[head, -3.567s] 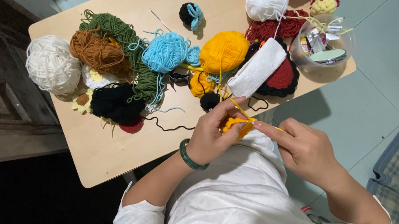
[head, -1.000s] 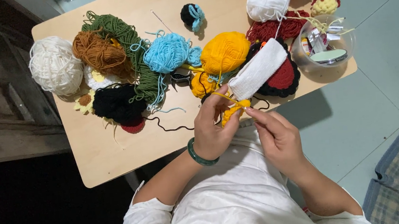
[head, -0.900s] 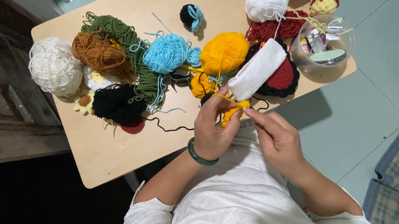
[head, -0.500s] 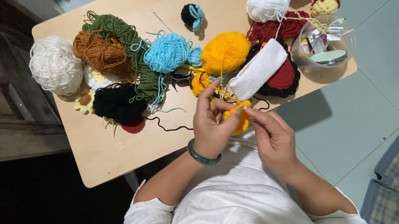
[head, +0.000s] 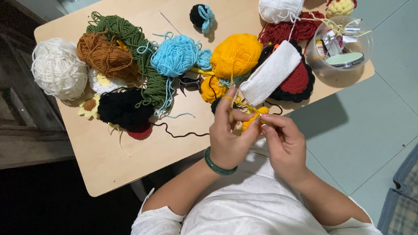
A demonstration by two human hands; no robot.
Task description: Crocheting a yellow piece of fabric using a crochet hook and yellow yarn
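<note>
Both hands meet just off the near edge of the worktop (head: 120,158). The left hand (head: 229,136) and the right hand (head: 284,140) are closed around a small yellow piece (head: 251,119) of crochet, pinched between the fingertips. A yellow strand (head: 232,81) runs up from it to the yellow ball (head: 236,55) on the worktop. The left wrist wears a green bangle (head: 219,167).

This looks like the stitching step, with the piece only small so far. I cannot see a hook clearly between the fingers.

The next stitch needs the strand to stay loose enough to feed from the ball. It also needs a steady pinch on the piece.

Near the hands lie a white knitted strip (head: 271,72), a blue ball (head: 176,56), black yarn (head: 122,108) and a clear tub (head: 339,49).
</note>
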